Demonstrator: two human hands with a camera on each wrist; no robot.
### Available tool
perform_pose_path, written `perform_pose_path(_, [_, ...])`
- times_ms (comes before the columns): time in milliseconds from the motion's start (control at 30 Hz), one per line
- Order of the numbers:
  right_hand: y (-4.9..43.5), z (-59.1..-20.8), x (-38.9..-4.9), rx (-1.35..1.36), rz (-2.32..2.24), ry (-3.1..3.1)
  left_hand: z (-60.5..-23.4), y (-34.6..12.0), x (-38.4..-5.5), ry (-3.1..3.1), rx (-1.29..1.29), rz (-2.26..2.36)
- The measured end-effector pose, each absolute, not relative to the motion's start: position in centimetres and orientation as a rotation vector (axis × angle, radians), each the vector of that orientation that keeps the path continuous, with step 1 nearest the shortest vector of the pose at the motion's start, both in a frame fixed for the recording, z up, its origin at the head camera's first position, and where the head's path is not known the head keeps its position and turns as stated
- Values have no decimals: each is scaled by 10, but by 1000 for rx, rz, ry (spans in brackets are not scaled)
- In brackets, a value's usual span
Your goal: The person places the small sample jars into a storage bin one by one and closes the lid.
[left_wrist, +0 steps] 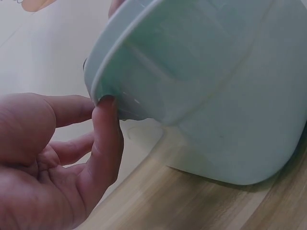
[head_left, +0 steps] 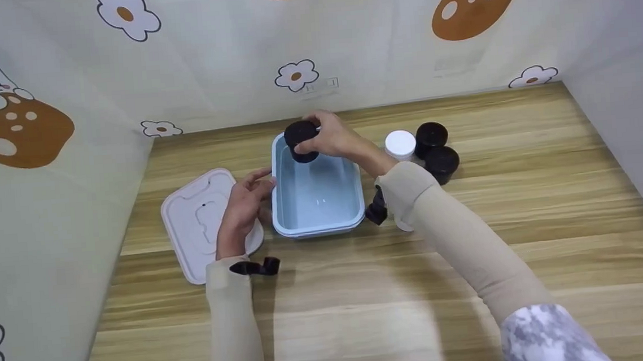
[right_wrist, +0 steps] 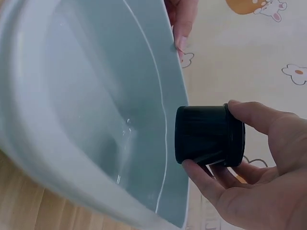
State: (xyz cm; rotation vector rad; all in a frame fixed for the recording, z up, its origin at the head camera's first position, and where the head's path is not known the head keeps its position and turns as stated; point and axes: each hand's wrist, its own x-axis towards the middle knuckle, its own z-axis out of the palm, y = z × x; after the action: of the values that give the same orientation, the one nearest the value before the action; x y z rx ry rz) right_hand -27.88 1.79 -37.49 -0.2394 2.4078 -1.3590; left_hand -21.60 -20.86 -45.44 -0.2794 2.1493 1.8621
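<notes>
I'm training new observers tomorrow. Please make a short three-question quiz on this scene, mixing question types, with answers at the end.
1. What do the fingers of the right hand hold?
A) a white-capped bottle
B) a black jar
C) a flat white lid

2. True or false: the left hand touches the blue container.

3. Besides the held one, how many black jars stand on the wooden table, to the right of the container?

Key:
1. B
2. True; fingers rest against it near the rim.
3. Two
</notes>
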Motion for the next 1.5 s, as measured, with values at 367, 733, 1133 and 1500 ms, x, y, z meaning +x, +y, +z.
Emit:
perform_pose_path(367, [2, -387, -289, -200, -1252, 2429, -457, -210, -214, 2123, -262, 1876])
perform_pose_path(733, [-8, -397, -291, -121, -1182, 2437, -457, -208, -213, 2116, -265, 1913])
perform_pose_path(1133, [-16, -402, -294, -22, -1081, 2439, -456, -206, -215, 2161, -248, 1897])
perform_pose_path(1500, [-17, -403, -292, -30, -962, 2453, -457, -207, -214, 2087, -252, 1922])
